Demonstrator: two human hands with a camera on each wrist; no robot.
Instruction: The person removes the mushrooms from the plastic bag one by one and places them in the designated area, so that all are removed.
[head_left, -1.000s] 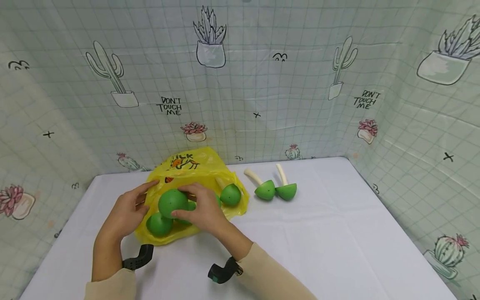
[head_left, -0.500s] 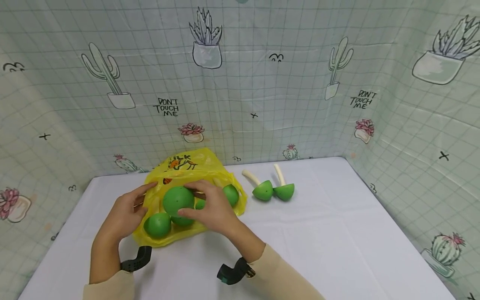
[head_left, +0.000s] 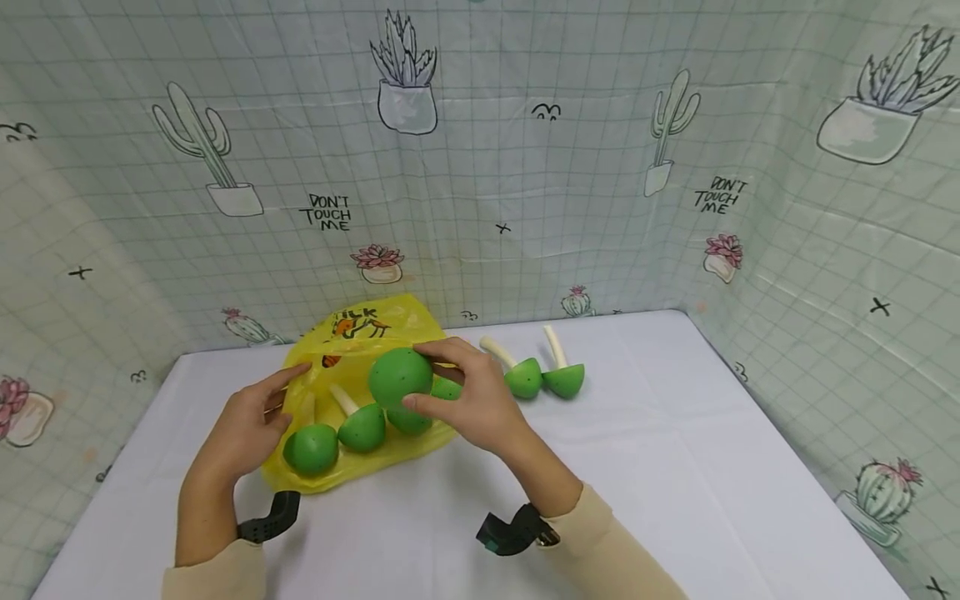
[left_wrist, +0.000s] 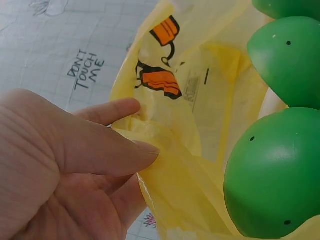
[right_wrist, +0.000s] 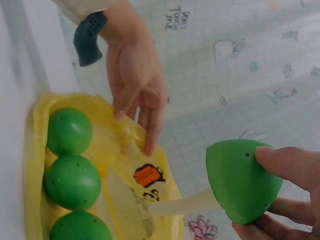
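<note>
My right hand (head_left: 480, 400) pinches a green-capped toy mushroom (head_left: 401, 378) by its cap, thumb and fingers on opposite sides. In the right wrist view, this mushroom's pale stem (right_wrist: 185, 202) points away from the palm over the open yellow plastic bag (head_left: 330, 478). Several more such mushrooms lie in the bag in a row, among them a left one (head_left: 311, 450) and one beside it (head_left: 362, 428) with its stem toward the back. At the bag's left edge my left hand (head_left: 244, 429) holds the plastic between thumb (left_wrist: 115, 147) and fingers.
Two more toy mushrooms, one (head_left: 523, 378) tilted and one (head_left: 564, 381) stem-up, lie right of the bag on the white table (head_left: 675, 450). Behind stands a grid-patterned cloth backdrop (head_left: 480, 167) with cactus drawings. Black wrist cameras sit on both forearms.
My right hand has moved to the right across the bag with the mushroom, uncovering the mushrooms on the left side. My left hand keeps its hold on the bag's edge.
</note>
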